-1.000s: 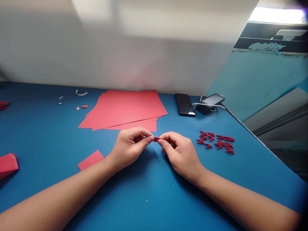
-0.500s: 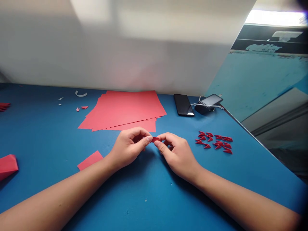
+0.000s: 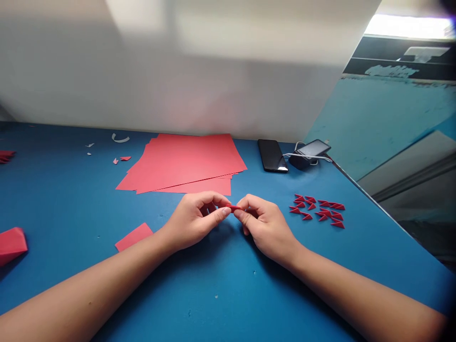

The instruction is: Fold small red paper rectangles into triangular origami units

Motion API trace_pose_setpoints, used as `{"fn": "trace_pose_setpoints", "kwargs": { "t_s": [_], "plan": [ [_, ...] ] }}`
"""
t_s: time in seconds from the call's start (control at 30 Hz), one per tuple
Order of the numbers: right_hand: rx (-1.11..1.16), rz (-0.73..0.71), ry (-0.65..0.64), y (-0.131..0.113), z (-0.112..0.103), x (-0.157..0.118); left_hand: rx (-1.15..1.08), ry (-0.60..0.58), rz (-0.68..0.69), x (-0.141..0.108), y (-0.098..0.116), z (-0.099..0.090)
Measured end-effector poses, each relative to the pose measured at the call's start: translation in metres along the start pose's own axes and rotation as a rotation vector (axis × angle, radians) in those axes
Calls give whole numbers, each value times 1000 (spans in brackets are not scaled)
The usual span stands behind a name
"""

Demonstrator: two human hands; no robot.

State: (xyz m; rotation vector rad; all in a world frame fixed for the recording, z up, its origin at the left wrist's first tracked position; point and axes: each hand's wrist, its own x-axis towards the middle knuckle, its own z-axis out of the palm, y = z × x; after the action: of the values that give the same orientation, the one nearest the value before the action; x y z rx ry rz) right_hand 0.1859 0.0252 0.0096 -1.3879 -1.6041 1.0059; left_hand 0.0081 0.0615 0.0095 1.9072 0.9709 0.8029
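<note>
A small folded piece of red paper (image 3: 233, 208) is held just above the blue table, its narrow edge towards me. My left hand (image 3: 197, 219) pinches its left end between thumb and fingers. The right end is pinched by my right hand (image 3: 266, 224). Fingertips hide most of the piece. Off to the right lies a group of small red folded paper triangles (image 3: 322, 215). Beside my left forearm, and partly covered by it, rests a flat red paper rectangle (image 3: 133, 236).
Large red paper sheets (image 3: 188, 161) lie stacked behind my hands. A black phone (image 3: 272, 156) and a second device with a white cable (image 3: 313, 149) sit at the back right. Paper scraps (image 3: 120, 138) are at the back left; a folded red paper (image 3: 12, 246) lies at the left edge.
The folded piece has turned from showing a flat face to showing its thin edge. My left hand has shifted slightly to the right, so my fingertips are closer together.
</note>
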Motion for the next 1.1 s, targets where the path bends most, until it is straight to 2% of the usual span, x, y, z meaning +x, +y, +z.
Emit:
{"fn": "trace_pose_setpoints", "kwargs": {
  "t_s": [0.27, 0.4, 0.57, 0.7, 0.8, 0.93, 1.1],
  "plan": [
    [-24, -106, 93, 0, 1, -4, -34, 80, 13, 0, -2, 0],
    [12, -102, 95, -2, -1, -3, -55, 3, -26, 0, 0, -1],
    [103, 25, 106, 0, -4, 1, -68, -72, -51, -1, -2, 0],
    [115, 51, 93, 1, -5, 1, -94, -119, -62, -1, 0, -1],
    [80, 26, 83, 0, -4, 1, -101, -132, -56, -1, 1, -2],
    [31, -21, 77, 0, 0, 0, -52, -71, -33, 0, 1, -1],
    [-8, -177, 128, 2, 3, -3, -97, -23, -28, 1, 1, -1]
  ]
}}
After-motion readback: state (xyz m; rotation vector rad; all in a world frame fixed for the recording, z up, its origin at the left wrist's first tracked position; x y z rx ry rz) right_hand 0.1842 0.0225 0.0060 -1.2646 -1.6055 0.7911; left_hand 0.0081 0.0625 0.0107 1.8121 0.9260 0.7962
